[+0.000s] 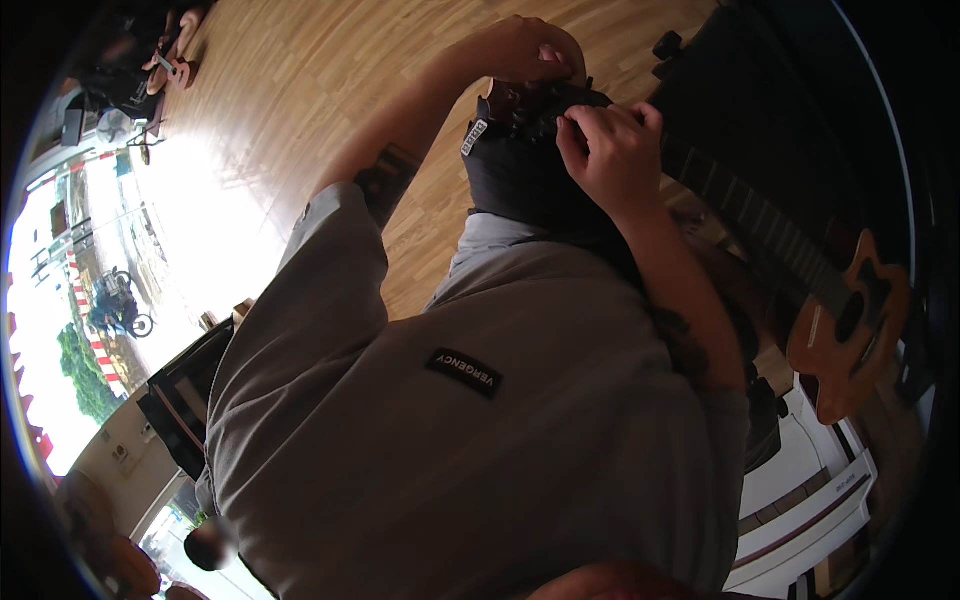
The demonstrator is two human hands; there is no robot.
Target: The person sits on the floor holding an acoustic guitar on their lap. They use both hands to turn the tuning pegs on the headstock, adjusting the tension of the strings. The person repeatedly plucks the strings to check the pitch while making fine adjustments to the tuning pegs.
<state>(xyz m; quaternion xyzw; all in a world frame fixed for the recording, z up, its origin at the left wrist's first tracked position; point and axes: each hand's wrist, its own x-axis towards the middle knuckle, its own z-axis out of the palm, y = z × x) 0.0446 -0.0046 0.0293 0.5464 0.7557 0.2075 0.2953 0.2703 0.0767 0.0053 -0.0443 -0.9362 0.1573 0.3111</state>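
Curled well in, the left hand (528, 52) of the wearer sits at the top centre of the head view, against a dark headstock (508, 101); whether it grips a tuning peg cannot be told. Just below and right of it, the right hand (618, 150) is partly closed, thumb and forefinger brought near each other beside the headstock, and what lies between them is too dark to make out. One fretted neck (745, 203) slants from behind the right hand toward the right edge, where it meets the wooden body of a guitar (838, 375) with one dark soundhole (850, 316) and one pale strip (813, 328), too small to read. Shadow and the hand cover the stretch between headstock and neck.

Guitars number two: another guitar (181, 72) shows, tiny, in the upper left. One motorcycle (122, 303) stands outside at the left, and one other person's head (208, 544) is at the lower left.

Writing shows in two places near the wearer: one black patch (466, 373) with pale capitals, upside down on the grey shirt (480, 480) at mid-frame, and one white label (474, 138) with dark marks, left of the headstock against dark cloth (535, 185).
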